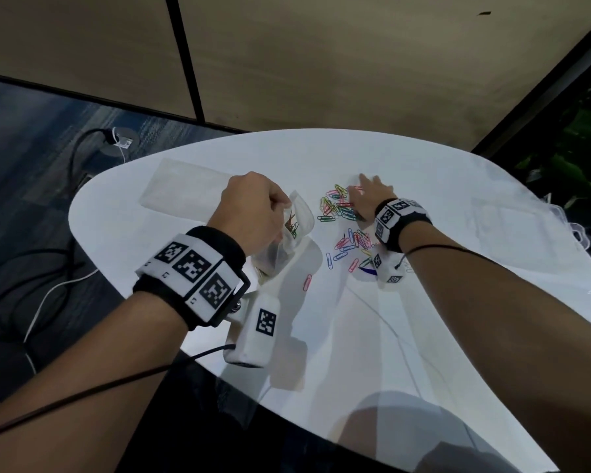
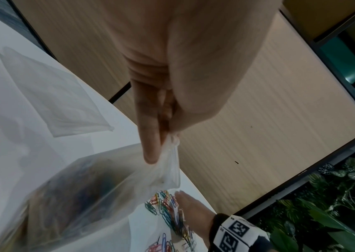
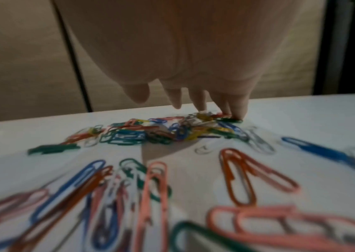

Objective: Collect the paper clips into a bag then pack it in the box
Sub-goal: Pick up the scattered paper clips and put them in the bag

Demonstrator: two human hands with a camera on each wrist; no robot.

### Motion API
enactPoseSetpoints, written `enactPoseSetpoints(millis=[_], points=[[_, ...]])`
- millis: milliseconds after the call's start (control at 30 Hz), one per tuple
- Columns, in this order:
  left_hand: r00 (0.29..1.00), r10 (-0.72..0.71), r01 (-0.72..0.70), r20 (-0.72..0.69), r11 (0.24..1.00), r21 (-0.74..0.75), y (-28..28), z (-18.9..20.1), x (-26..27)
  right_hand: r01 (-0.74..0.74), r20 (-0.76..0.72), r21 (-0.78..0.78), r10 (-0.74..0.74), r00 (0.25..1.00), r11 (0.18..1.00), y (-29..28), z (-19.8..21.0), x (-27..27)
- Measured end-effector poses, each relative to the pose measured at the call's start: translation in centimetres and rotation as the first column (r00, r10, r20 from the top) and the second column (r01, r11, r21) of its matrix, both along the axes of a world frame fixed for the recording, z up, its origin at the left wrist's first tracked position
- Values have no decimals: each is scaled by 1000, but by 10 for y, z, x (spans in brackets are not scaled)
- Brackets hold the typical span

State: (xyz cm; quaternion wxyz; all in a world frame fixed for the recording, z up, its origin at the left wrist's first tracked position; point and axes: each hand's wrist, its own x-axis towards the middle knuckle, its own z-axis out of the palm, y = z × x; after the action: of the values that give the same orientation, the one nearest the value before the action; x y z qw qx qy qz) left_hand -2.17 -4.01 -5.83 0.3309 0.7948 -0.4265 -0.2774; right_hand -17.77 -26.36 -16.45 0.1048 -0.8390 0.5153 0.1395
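My left hand (image 1: 267,209) pinches the rim of a clear plastic bag (image 1: 296,233) and holds it up over the white table (image 1: 423,336); several clips lie inside it. In the left wrist view the thumb and fingers (image 2: 150,150) squeeze the bag's (image 2: 99,191) top edge. Coloured paper clips (image 1: 336,206) lie scattered to the right of the bag, with a second cluster (image 1: 354,242) nearer me. My right hand (image 1: 367,194) lies on the far pile, its fingertips (image 3: 237,110) touching the clips (image 3: 150,133). A clear plastic box (image 1: 519,227) sits at the table's right.
A second, flat clear bag (image 1: 181,189) lies on the table's far left. One pink clip (image 1: 307,282) lies alone nearer me. Cables trail over the blue carpet (image 1: 31,199) on the left. Green plants (image 1: 580,158) stand beyond the right edge.
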Motion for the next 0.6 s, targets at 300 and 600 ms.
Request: enactPoseSetpoints(millis=[300, 600], points=[[1000, -23, 23, 15, 1000, 10, 0, 0, -1, -110, 90, -84, 117, 989, 990, 24, 14, 10], [998, -42, 41, 44, 999, 25, 5, 9, -6, 322, 647, 488, -584, 490, 811, 37, 54, -33]])
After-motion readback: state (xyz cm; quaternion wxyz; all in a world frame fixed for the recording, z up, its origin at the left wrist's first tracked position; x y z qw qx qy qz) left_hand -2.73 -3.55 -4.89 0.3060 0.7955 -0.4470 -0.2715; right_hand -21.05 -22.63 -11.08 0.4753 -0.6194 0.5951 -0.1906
